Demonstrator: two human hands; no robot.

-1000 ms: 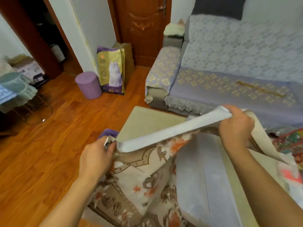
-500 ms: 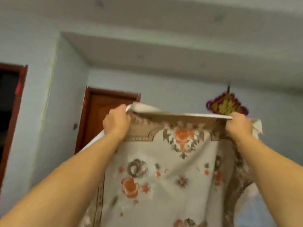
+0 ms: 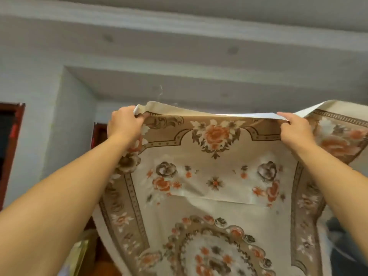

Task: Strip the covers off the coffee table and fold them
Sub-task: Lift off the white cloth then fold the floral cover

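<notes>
A beige cover (image 3: pixel 215 192) printed with orange and brown flowers hangs in front of me, held high at arm's length. My left hand (image 3: pixel 125 124) grips its top edge at the left. My right hand (image 3: pixel 294 128) pinches the same edge further right, and a corner of the cover flops past it toward the frame's right side. The white underside shows along the top fold. The coffee table is hidden behind the hanging cover.
The camera looks up at the grey ceiling (image 3: pixel 179 46) and wall. A dark red door frame (image 3: pixel 12 148) stands at the far left, and a second wooden door (image 3: pixel 99 136) shows just left of the cover.
Both hands have lifted the cover from over the coffee table up to head height. They have since spread wider apart, and the cover hangs flatter and more open.
</notes>
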